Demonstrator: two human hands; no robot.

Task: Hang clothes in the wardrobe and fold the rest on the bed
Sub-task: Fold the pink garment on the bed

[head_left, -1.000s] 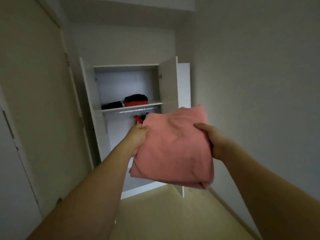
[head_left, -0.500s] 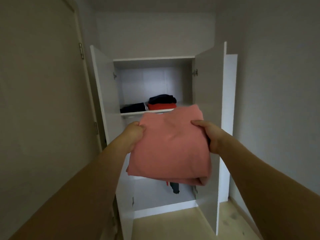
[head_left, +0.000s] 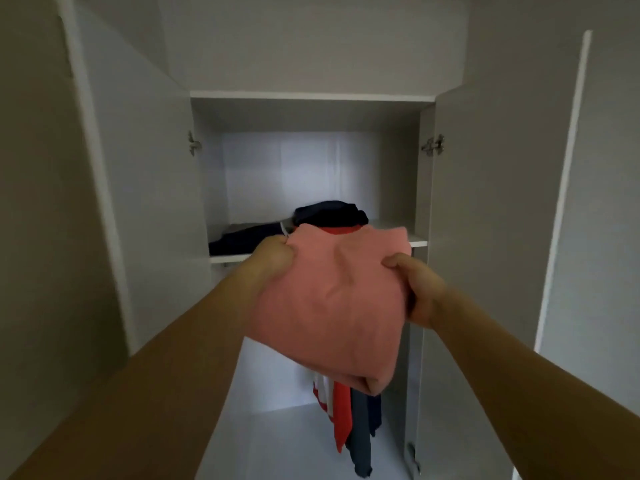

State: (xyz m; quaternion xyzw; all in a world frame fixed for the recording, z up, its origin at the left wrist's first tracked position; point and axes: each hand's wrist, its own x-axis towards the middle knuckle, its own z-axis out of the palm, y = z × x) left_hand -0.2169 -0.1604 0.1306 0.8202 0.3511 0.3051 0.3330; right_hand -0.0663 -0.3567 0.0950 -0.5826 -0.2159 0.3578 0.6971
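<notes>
Head view. A folded pink garment fills the centre of the frame, held up in front of an open white wardrobe. The left hand, at 9 o'clock of the garment, grips its upper left corner with the fingers curled tight into the cloth. The right hand, at 3 o'clock of the garment, clamps the right edge, thumb lying on top and the remaining fingers hidden beneath the fabric. The garment's top edge overlaps the front lip of the wardrobe shelf; whether it touches the shelf cannot be told.

On the shelf, at 12 o'clock of the pink garment, sits a dark folded pile on top of a red folded item; a flat dark garment lies at 10 o'clock. Below the shelf, at 6 o'clock, hanging clothes in red, white and dark blue show beneath the pink bundle. Both doors stand open: the left door at 9 o'clock, the right door at 3 o'clock.
</notes>
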